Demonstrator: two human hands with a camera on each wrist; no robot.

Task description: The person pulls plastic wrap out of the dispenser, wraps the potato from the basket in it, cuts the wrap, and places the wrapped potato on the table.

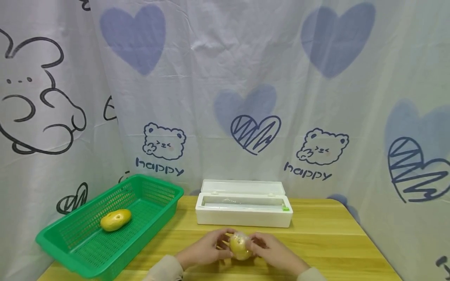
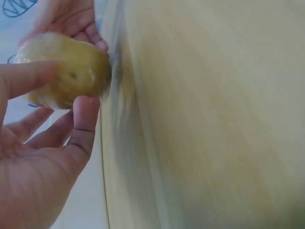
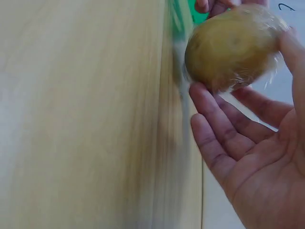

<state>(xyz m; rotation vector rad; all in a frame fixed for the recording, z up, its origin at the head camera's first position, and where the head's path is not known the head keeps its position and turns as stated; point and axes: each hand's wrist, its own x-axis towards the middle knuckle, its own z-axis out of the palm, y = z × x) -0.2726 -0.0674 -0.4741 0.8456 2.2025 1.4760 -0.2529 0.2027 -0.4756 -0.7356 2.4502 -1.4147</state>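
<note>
Between the two hands, just above the table, is a yellow potato (image 1: pixel 240 246) wrapped in clear cling film. My left hand (image 1: pixel 207 248) holds it from the left, its fingers and thumb bent about that side. From the right, my right hand (image 1: pixel 274 253) grips it with the thumb over the near face. Creased film shows on the potato (image 3: pixel 238 47) in the right wrist view, where fingertips (image 3: pixel 202 93) support it from below. In the left wrist view a blurred finger (image 2: pixel 33 76) crosses in front of the potato (image 2: pixel 81 71).
Behind the hands stands a white cling film box (image 1: pixel 242 216), lid raised, with a film roll inside and a green slider (image 1: pixel 285 208) at its right end. On the left, a green basket (image 1: pixel 154 228) contains another yellow potato (image 1: pixel 116 220). A printed curtain (image 1: pixel 211 164) hangs behind the table.
</note>
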